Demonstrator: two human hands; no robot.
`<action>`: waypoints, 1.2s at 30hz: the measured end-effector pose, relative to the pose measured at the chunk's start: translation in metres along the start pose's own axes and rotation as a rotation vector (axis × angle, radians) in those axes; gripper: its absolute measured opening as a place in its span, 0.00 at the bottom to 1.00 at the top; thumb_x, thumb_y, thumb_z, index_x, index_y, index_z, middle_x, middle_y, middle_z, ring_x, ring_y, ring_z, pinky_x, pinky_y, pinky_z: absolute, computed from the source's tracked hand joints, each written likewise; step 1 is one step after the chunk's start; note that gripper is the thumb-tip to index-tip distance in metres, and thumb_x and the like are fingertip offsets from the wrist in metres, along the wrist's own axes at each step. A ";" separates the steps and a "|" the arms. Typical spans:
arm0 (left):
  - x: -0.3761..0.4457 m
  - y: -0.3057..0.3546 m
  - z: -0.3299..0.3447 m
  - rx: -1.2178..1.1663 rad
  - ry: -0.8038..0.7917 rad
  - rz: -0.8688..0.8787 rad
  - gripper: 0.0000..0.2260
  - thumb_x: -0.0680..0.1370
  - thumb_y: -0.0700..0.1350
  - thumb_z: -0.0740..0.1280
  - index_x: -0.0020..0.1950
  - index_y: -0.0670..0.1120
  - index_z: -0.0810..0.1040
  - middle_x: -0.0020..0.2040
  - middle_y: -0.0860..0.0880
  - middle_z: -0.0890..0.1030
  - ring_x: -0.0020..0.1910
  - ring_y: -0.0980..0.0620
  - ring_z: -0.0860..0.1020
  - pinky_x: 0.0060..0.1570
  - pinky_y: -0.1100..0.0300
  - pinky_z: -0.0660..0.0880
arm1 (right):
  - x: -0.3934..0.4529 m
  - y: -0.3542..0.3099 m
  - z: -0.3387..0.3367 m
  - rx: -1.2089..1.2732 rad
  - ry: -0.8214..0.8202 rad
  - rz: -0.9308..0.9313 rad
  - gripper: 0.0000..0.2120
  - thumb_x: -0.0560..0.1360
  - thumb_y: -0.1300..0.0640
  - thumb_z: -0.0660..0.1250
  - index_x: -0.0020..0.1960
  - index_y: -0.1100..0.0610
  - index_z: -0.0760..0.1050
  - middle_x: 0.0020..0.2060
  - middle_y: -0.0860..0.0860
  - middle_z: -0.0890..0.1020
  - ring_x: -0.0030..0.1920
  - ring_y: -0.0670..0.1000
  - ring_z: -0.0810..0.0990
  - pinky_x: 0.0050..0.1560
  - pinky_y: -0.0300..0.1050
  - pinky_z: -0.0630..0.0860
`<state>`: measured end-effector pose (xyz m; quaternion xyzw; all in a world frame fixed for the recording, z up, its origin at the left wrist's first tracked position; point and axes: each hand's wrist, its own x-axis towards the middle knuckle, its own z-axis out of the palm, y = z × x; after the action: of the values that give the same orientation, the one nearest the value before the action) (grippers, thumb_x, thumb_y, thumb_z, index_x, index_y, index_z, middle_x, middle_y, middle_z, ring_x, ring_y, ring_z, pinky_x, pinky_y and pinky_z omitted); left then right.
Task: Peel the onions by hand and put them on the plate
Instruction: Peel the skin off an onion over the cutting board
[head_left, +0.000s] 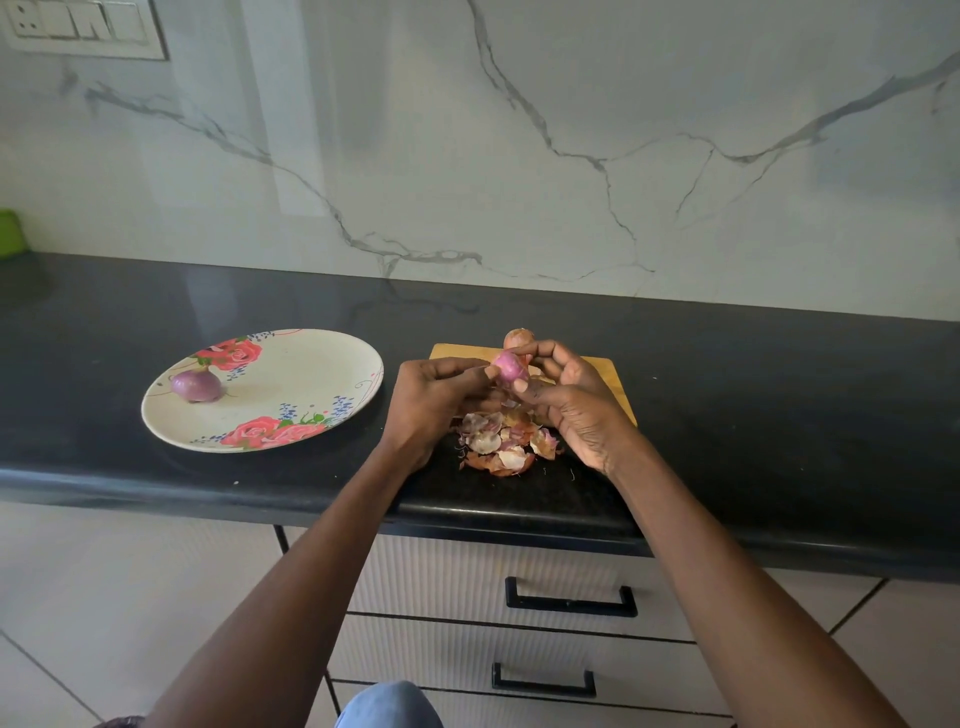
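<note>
We hold a half-peeled onion above the wooden cutting board, both hands raised off the worktop. Our right hand cups the onion from the right, its grip clamped on it with the fingers curled over the top and the thumb pressing from below. Our left hand meets the onion from the left, its grip pinched together on the skin at the onion's left side; whether it has loose skin or the onion itself we cannot tell.

Behind our hands, at the board's far edge, an unpeeled onion shows partly. Below the hands a heap of dry peels lies at the board's near edge and spills toward the worktop's front edge.

To the left of the board, near the worktop's front edge, sits the floral plate. One peeled onion rests on the plate's left part, well apart from our hands.
</note>
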<state>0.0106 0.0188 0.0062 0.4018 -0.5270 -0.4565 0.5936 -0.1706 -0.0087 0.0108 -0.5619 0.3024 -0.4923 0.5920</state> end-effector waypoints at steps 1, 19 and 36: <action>0.001 0.000 -0.001 -0.034 0.012 -0.027 0.04 0.78 0.37 0.70 0.49 0.38 0.85 0.45 0.37 0.86 0.43 0.42 0.86 0.49 0.52 0.84 | 0.001 0.001 0.000 0.007 -0.009 -0.004 0.17 0.71 0.69 0.75 0.54 0.53 0.81 0.68 0.58 0.77 0.65 0.59 0.80 0.50 0.49 0.82; 0.003 0.005 -0.003 -0.258 0.025 -0.197 0.12 0.69 0.38 0.74 0.49 0.31 0.82 0.49 0.33 0.84 0.43 0.44 0.85 0.47 0.56 0.84 | 0.003 0.002 0.000 0.069 0.030 -0.010 0.21 0.66 0.67 0.79 0.58 0.57 0.82 0.69 0.62 0.73 0.66 0.60 0.79 0.48 0.47 0.83; 0.003 0.000 -0.005 0.037 0.162 -0.046 0.16 0.79 0.35 0.69 0.66 0.45 0.77 0.53 0.45 0.85 0.51 0.50 0.85 0.51 0.55 0.83 | -0.003 0.000 0.003 -0.042 0.020 0.017 0.20 0.70 0.75 0.72 0.57 0.58 0.79 0.62 0.57 0.78 0.65 0.56 0.79 0.62 0.51 0.79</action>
<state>0.0161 0.0155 0.0068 0.4605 -0.4763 -0.4259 0.6162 -0.1691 -0.0048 0.0110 -0.5668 0.3231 -0.4865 0.5811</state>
